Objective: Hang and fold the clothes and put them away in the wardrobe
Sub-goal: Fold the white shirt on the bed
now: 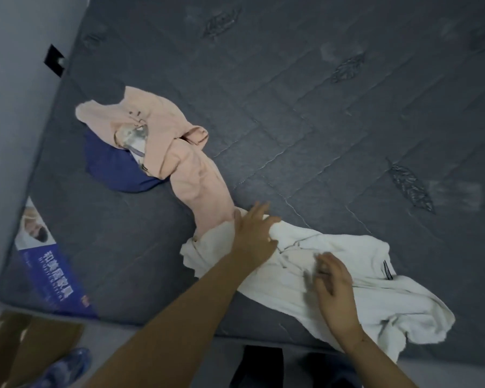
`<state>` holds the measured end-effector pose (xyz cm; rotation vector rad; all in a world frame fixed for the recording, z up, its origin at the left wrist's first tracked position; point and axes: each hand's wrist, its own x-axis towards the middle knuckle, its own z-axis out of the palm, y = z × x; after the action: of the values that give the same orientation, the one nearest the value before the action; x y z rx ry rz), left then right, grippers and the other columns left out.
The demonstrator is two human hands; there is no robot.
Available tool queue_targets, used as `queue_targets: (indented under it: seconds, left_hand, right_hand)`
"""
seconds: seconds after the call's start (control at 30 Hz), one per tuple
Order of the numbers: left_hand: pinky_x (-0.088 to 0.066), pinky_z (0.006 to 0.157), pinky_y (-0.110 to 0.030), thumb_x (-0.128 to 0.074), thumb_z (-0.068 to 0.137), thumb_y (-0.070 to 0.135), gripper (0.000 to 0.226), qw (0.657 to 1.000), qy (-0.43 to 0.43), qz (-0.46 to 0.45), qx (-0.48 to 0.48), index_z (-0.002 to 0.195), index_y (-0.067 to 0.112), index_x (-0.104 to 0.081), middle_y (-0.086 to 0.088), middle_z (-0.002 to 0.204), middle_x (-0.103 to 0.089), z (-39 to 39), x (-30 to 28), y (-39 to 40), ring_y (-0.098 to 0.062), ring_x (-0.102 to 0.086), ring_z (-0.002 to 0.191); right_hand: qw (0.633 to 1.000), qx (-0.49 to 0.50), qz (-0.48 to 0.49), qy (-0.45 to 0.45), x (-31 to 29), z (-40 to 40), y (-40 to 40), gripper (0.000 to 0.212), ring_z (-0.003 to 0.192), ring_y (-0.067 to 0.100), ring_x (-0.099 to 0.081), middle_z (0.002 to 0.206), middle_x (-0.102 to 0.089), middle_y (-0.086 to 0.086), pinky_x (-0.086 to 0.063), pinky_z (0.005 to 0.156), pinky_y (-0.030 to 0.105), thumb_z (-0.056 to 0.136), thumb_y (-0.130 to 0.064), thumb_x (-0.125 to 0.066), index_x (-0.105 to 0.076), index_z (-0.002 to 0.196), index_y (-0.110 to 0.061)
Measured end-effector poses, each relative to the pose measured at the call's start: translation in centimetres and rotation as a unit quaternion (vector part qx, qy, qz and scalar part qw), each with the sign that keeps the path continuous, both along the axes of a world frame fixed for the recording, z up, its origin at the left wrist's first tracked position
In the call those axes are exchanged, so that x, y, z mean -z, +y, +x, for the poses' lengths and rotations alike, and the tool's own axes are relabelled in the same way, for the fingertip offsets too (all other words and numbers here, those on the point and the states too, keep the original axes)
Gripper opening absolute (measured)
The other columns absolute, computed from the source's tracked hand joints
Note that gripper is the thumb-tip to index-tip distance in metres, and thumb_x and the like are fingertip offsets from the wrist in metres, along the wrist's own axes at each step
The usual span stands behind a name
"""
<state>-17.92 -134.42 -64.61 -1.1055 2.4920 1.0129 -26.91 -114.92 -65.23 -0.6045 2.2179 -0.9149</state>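
Head view: left hand [254, 233] grips white garment [347, 275], right hand [333, 287] fingers apart; pulling may drag the touching pink garment [179, 161].

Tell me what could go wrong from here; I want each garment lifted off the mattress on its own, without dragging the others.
1. The left hand grips the white garment right where the pink garment overlaps it, so lifting may drag the pink one along.
2. The pink garment lies on the navy garment; a pull could disturb that pile.
3. The white garment hangs over the mattress edge; with the right hand only hovering, it might slip off.
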Motion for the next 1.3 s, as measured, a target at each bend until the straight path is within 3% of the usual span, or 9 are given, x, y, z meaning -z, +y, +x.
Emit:
queue_targets:
  seconds: [0.17,0.33,0.47,0.6,0.7,0.77,0.97,1.13,1.3]
  left_hand:
    - [0.008,0.116,-0.056,-0.056,0.092,0.046,0.064,0.989,-0.066,0.037,0.123,0.149,0.030,-0.031,0.001,0.160,-0.020,-6.5,2.0,5.6,-0.015,-0.015,0.148]
    - [-0.002,0.117,-0.056,-0.059,0.087,0.054,0.078,0.988,-0.113,0.016,0.104,0.152,0.031,-0.021,0.000,0.160,-0.016,-10.0,4.2,8.8,-0.021,-0.014,0.147]
    - [-0.018,0.112,-0.043,-0.058,0.083,0.064,0.076,0.987,-0.139,-0.003,0.081,0.143,0.027,-0.030,-0.003,0.139,-0.049,-11.4,4.8,11.1,-0.024,-0.041,0.132]
    - [-0.040,0.084,-0.029,-0.055,0.094,0.049,0.039,0.970,-0.092,0.224,-0.007,0.109,0.014,-0.061,-0.008,0.111,-0.064,-14.5,3.5,14.8,-0.024,-0.059,0.106]
    - [-0.034,0.067,-0.028,-0.054,0.097,0.040,0.036,0.960,-0.004,0.277,-0.039,0.069,0.019,-0.051,0.000,0.076,-0.055,-18.4,0.4,17.8,-0.016,-0.052,0.076]
    - [-0.038,0.070,-0.028,-0.056,0.096,0.043,0.029,0.945,0.044,0.312,-0.083,0.079,0.020,-0.057,0.002,0.083,-0.057,-22.0,-2.2,19.6,-0.013,-0.052,0.078]
    - [-0.054,0.084,-0.033,-0.066,0.090,0.039,0.027,0.876,0.197,0.392,-0.200,0.101,0.015,-0.071,-0.005,0.102,-0.075,-32.5,-9.0,21.7,-0.019,-0.069,0.095]
    - [-0.052,0.088,-0.038,-0.071,0.088,0.025,0.027,0.939,0.163,0.198,-0.230,0.107,0.006,-0.069,-0.007,0.103,-0.071,-31.7,-7.5,18.4,-0.021,-0.066,0.097]
    - [-0.040,0.046,-0.016,-0.075,0.084,0.023,0.016,0.946,0.027,0.221,-0.234,0.081,0.015,-0.062,0.010,0.066,-0.061,-25.7,-4.4,18.6,-0.007,-0.058,0.065]
  right_hand:
    - [0.957,0.207,0.148,0.136,0.2,-4.9,6.8,0.056,0.131,0.046,-0.038,0.140,-0.043,0.033,-0.032,0.108,0.055,0.081,-0.006,-0.074,-0.050,0.130,0.009]
    - [0.882,0.388,0.268,-0.005,2.0,-6.9,11.7,0.084,0.131,0.048,-0.035,0.138,-0.039,0.036,-0.028,0.106,0.053,0.072,-0.019,-0.084,-0.038,0.134,0.014]
    - [0.850,0.491,0.166,-0.091,3.4,-8.7,13.8,0.083,0.130,0.042,-0.037,0.140,-0.038,0.030,-0.032,0.110,0.050,0.071,-0.010,-0.085,-0.035,0.135,0.010]
    - [0.727,0.637,-0.024,-0.257,3.4,-11.6,17.4,0.064,0.125,0.036,-0.047,0.140,-0.046,0.017,-0.043,0.101,0.043,0.087,-0.018,-0.073,-0.040,0.140,-0.003]
    - [0.808,0.536,0.036,-0.242,2.0,-13.9,20.9,0.011,0.080,0.028,-0.059,0.085,-0.067,0.013,-0.048,0.069,0.032,0.089,-0.010,-0.069,-0.065,0.084,-0.001]
    - [0.862,0.463,0.057,-0.198,0.6,-16.1,23.2,0.026,0.064,0.023,-0.054,0.067,-0.061,0.009,-0.044,0.057,0.028,0.095,-0.009,-0.060,-0.063,0.069,-0.003]
    - [0.882,0.445,-0.057,-0.143,-4.2,-25.2,26.7,0.023,0.083,0.014,-0.054,0.091,-0.058,0.002,-0.045,0.069,0.025,0.105,-0.022,-0.038,-0.054,0.102,-0.005]
    - [0.873,0.436,-0.148,-0.158,-5.7,-31.5,27.2,0.021,0.083,0.010,-0.057,0.092,-0.058,0.001,-0.051,0.073,0.019,0.107,-0.024,-0.034,-0.046,0.090,-0.021]
    - [0.876,0.426,-0.126,-0.189,-2.9,-32.0,27.1,0.019,0.092,0.018,-0.053,0.102,-0.055,0.008,-0.051,0.083,0.032,0.106,-0.028,-0.034,-0.046,0.099,-0.016]
